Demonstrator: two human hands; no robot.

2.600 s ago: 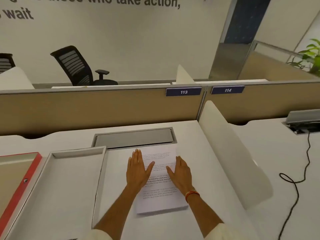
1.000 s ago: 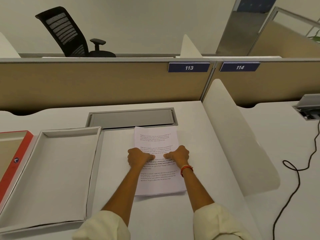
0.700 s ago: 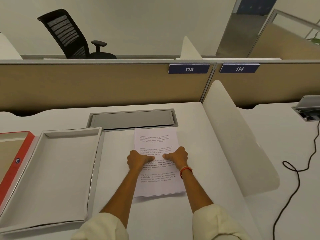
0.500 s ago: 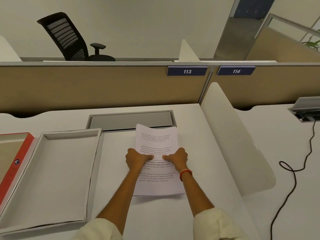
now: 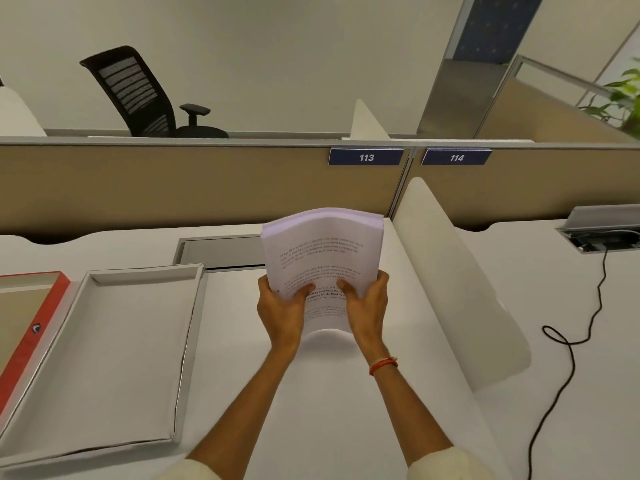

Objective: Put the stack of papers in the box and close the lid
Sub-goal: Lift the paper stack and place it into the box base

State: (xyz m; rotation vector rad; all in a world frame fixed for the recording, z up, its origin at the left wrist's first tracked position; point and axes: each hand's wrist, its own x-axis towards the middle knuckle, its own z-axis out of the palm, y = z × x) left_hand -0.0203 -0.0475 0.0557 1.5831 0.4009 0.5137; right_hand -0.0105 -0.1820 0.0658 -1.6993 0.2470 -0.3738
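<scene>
A thick stack of printed white papers (image 5: 322, 251) is held up off the desk, bowed, its far end raised. My left hand (image 5: 282, 306) grips its left edge and my right hand (image 5: 367, 304) grips its right edge, thumbs on top. To the left on the desk lies the open white shallow box (image 5: 114, 344), with nothing inside it. Left of the box sits a red-rimmed lid (image 5: 33, 337), partly cut off by the frame edge.
A white curved divider (image 5: 450, 282) rises close to the right of my hands. A grey cable hatch (image 5: 221, 251) is set into the desk behind the papers. The tan partition (image 5: 207, 185) closes the back. A black cable (image 5: 568, 341) trails over the neighbouring desk.
Both hands went from pressing flat on the stack to gripping its sides, then lifted it off the desk; its far end now tilts upward and the sheets bow.
</scene>
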